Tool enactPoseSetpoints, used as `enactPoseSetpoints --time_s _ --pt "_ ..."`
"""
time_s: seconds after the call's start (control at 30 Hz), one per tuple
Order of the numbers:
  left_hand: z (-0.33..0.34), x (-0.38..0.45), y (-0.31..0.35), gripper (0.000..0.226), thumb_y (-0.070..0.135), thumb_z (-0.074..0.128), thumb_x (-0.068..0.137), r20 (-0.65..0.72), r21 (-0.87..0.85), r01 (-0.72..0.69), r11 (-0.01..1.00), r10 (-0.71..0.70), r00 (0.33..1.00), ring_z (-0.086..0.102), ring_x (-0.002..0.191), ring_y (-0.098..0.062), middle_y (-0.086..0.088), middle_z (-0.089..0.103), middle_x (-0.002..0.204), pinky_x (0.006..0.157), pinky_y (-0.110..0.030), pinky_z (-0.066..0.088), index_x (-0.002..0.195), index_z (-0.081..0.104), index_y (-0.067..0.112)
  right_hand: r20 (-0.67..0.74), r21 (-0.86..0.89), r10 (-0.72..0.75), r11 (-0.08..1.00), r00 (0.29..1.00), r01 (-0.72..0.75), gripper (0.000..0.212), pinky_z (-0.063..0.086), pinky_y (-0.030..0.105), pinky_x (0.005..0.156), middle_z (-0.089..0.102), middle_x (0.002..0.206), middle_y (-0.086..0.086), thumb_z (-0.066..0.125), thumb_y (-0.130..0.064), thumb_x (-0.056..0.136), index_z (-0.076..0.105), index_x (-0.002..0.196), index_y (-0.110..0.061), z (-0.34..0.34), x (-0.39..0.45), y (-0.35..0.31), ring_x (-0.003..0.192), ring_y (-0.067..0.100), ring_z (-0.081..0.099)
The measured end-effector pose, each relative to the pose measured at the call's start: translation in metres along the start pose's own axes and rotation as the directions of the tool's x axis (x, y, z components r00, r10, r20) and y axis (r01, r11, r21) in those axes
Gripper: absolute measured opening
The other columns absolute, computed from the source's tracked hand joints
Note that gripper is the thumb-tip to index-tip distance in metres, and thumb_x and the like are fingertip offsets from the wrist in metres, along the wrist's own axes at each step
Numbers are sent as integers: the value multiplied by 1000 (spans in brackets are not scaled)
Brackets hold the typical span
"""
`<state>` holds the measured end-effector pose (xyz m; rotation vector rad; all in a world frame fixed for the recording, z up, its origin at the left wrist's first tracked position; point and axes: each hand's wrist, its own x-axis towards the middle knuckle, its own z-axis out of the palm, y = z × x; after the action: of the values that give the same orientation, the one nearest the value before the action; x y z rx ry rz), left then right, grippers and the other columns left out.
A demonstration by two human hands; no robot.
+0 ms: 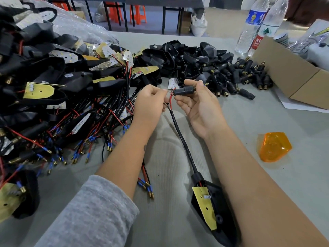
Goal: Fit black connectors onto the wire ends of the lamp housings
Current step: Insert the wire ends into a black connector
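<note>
Sleeve (92, 211), wired housings (44, 90) beside

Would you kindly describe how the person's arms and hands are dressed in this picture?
Both hands are bare, with no gloves, rings or watch visible. The left hand comes from an arm with a grey knit sleeve pushed up near the elbow, leaving the forearm uncovered. The right hand is on an arm with no sleeve in view. A small dark mark sits on the left forearm.

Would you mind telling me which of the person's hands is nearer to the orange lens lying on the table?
The right hand is nearer: the orange lens lies to its right and closer to the person. The left hand is farther left, beyond the right hand.
</note>
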<state>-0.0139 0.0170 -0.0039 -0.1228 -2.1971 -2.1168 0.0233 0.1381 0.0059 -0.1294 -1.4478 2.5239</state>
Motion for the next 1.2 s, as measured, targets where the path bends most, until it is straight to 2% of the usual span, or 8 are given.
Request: enactPoseSetpoints --time_s 0.13,0.27,0.4,0.47,0.6,0.83,0.97,1.2 --pt "-2 -1 -1 23 15 61 91 6 40 -96 995 96 995 53 57 -8 -7 64 65 58 -24 46 68 63 16 25 4 13 1000 1000 -13 35 58 24 69 69 79 10 32 -26 108 63 104 -9 0 0 1 64 15 66" --pt "-4 -5 0 22 20 63 89 83 48 -169 985 164 983 51 60 -12 -2 58 62 59 -26 44 67 64 20 59 4 30 1000 998 -31 37 57 24 69 69 81 9 30 -28 108 62 107 -9 -3 0 0 64 13 66" --pt "-3 -5 1 21 20 62 91 104 47 -141 989 135 985 51 63 -13 -2 57 65 60 -26 44 70 63 21 69 49 76 996 995 -80 32 58 26 72 68 88 12 36 -30 106 61 111 -10 -3 0 -1 70 18 67" --pt "-1 -5 1 20 21 60 91 91 61 -119 991 113 989 52 62 -11 1 57 64 59 -25 45 71 61 20 73 61 83 994 994 -88 18 58 27 73 69 86 10 46 -18 103 59 113 -10 -3 0 -1 70 18 67" --pt "-2 -3 0 17 21 59 91 51 33 -73 997 72 996 54 58 -10 -3 62 68 54 -22 45 75 61 14 59 26 41 999 997 -43 20 57 24 69 67 86 11 52 3 96 54 111 -10 -2 -2 0 67 15 68" --pt "-5 -5 1 25 14 59 95 91 33 -178 983 175 980 52 51 -2 7 61 56 54 -14 44 71 65 10 71 -27 -10 1000 997 11 13 55 21 70 67 81 7 54 2 95 55 98 -11 -1 -4 2 67 12 66" --pt "-5 -5 2 29 19 57 97 121 -1 -154 988 153 981 53 53 -1 7 64 60 54 -15 44 71 67 14 73 -18 -1 1000 997 3 13 54 21 69 68 86 9 55 1 95 56 96 -12 -2 -5 0 67 11 66" --pt "-3 -4 -1 11 17 67 88 112 29 -127 991 123 986 58 59 -7 0 66 67 59 -21 48 77 65 19 -29 5 -8 1000 1000 8 12 52 21 66 63 83 7 57 -2 95 57 94 -13 -3 -3 -2 66 12 61"
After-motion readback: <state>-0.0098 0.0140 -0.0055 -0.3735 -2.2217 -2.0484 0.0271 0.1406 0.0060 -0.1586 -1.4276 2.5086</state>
